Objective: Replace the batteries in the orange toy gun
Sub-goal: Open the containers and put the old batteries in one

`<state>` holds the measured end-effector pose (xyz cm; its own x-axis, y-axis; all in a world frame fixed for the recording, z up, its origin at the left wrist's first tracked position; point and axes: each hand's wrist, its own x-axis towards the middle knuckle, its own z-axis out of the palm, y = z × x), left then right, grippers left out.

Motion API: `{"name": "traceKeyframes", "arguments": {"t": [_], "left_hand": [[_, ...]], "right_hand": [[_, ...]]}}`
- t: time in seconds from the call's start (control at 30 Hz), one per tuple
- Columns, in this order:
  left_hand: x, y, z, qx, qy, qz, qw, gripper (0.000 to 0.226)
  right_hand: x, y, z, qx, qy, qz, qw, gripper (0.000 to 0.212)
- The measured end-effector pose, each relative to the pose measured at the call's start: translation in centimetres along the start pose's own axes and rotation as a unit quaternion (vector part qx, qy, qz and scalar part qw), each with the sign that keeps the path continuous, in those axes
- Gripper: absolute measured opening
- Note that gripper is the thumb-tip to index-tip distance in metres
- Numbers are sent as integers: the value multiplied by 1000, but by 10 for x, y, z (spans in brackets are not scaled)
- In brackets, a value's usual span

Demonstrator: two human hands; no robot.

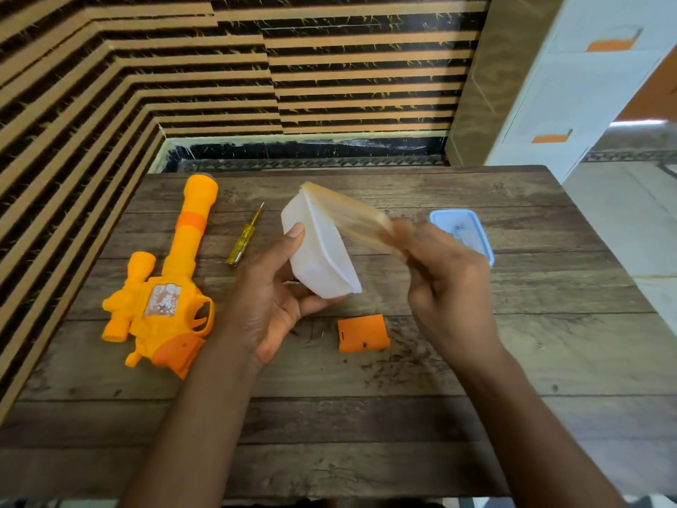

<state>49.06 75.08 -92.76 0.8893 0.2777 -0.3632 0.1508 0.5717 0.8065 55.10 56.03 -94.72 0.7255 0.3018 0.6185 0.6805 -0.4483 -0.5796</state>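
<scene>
The orange toy gun [166, 287] lies on the left of the wooden table [366, 416], barrel pointing away. Its orange battery cover [362, 333] lies loose near the middle. A yellow-handled screwdriver [244, 236] rests beside the barrel. My left hand [269, 298] holds a white plastic container [318, 251], tilted above the table. My right hand [445, 284] grips the container's translucent lid [351, 216], which is blurred and partly lifted off the rim. What is inside the container is hidden.
A blue-rimmed plastic container [463, 232] sits behind my right hand at the right. A striped wall runs along the table's left and far sides. A white drawer unit [571, 86] stands at the far right.
</scene>
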Motion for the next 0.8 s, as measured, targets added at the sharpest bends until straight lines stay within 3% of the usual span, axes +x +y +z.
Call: {"name": "traceKeyframes", "arguments": {"t": [0.2, 0.3, 0.57, 0.7, 0.8], "left_hand": [[5, -19, 19, -17, 3, -39, 999, 44], [9, -24, 29, 32, 10, -15, 999, 46], [9, -31, 52, 151, 80, 120, 978, 61], [18, -35, 56, 227, 113, 138, 957, 46], [21, -41, 57, 328, 125, 167, 921, 29]], "right_hand": [[0, -5, 0, -74, 96, -9, 993, 29], [2, -4, 1, -85, 126, -16, 988, 19], [4, 5, -1, -88, 105, -15, 990, 21], [5, 6, -1, -96, 96, -10, 991, 26], [6, 9, -3, -80, 111, 11, 990, 27]]}}
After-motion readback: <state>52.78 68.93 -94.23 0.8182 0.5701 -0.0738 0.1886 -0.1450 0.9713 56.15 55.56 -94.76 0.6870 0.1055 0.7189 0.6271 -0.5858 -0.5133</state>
